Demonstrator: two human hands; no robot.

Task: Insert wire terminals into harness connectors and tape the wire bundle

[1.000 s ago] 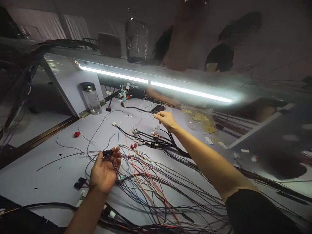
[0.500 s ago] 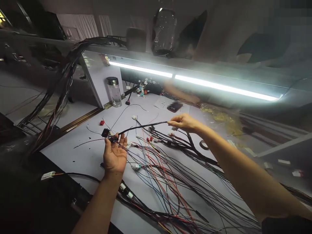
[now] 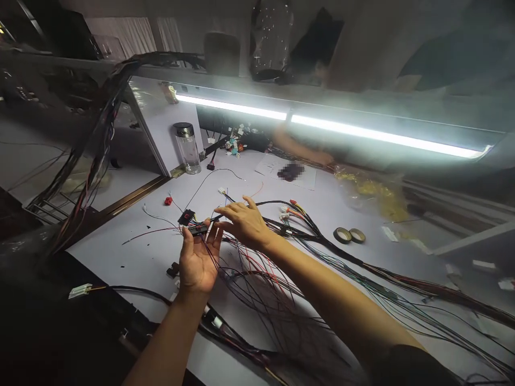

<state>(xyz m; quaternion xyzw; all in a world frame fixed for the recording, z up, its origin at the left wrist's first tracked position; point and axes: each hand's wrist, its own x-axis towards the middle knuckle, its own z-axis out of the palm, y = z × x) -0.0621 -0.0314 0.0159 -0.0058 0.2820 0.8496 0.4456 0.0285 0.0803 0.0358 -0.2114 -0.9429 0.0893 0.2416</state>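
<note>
My left hand point(image 3: 200, 265), palm up with curled fingers, holds a black connector point(image 3: 197, 230) with a red insert. Just behind it is a second black connector point(image 3: 186, 217), its colored wires running right. Palm down, my right hand point(image 3: 247, 224) reaches across to the left fingertips. Its thumb and forefinger close on the black wire bundle point(image 3: 215, 219) beside the connectors, while the outer fingers are spread. Part of the bundle is hidden behind this hand. Thin dark and red wires point(image 3: 257, 262) hang below and trail right across the white table point(image 3: 137, 262).
A glass bottle point(image 3: 188, 150) stands at the back left. Two tape rolls point(image 3: 349, 235) lie right of a taped harness point(image 3: 341, 252). A small red connector point(image 3: 168, 201) and a white connector point(image 3: 80, 291) are at left. A lit tube lamp point(image 3: 362, 134) spans the back.
My right hand has moved left and down along the wire bundle to my left hand. My left hand has shifted slightly right with the connector. Two tape rolls now show at right.
</note>
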